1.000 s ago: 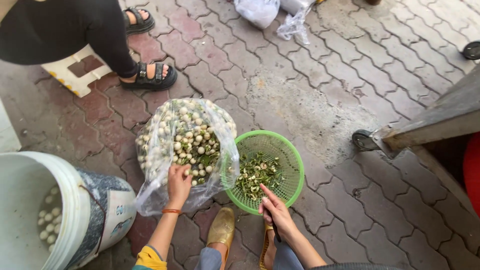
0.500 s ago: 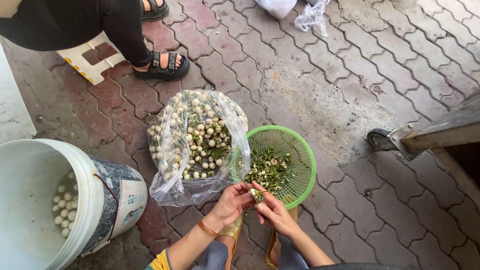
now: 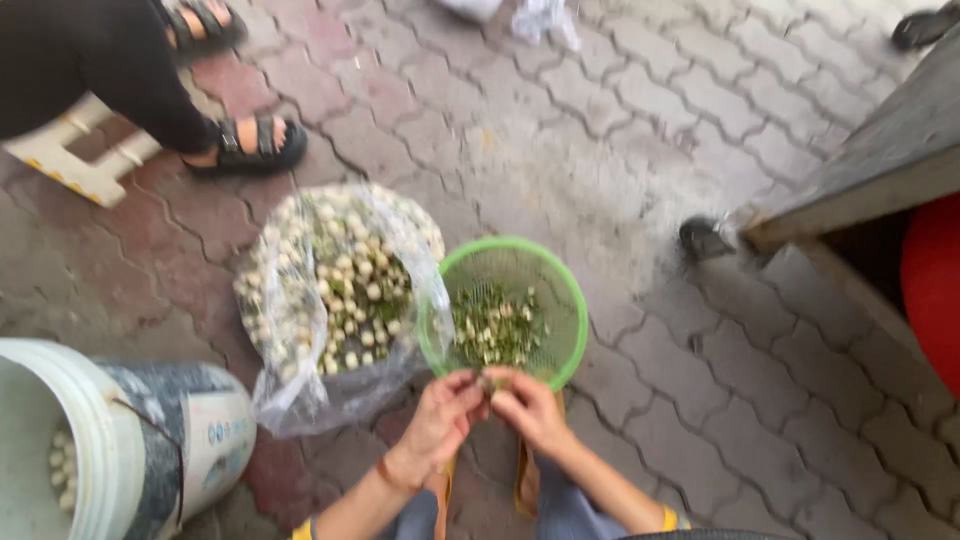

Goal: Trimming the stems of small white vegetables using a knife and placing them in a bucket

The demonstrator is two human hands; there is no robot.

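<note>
My left hand (image 3: 440, 415) and my right hand (image 3: 528, 405) meet at the near rim of a green mesh basket (image 3: 560, 290). Together they pinch one small pale seed (image 3: 490, 381). Green peelings (image 3: 495, 325) lie in the basket. To the left, touching the basket, an open clear plastic bag (image 3: 300, 390) holds several pale round seeds (image 3: 345, 285). The frame is blurred, so I cannot make out the fingertips.
A white bucket (image 3: 150, 440) lies on its side at the lower left with a few pale seeds inside. Another person's sandalled foot (image 3: 245, 145) and a low stool (image 3: 70, 160) are at the upper left. A grey ledge (image 3: 860, 170) and something red (image 3: 935, 280) stand at the right.
My left hand left the bag and came to my right hand at the basket's near rim. Both now hold one seed. The view has shifted and blurred.
</note>
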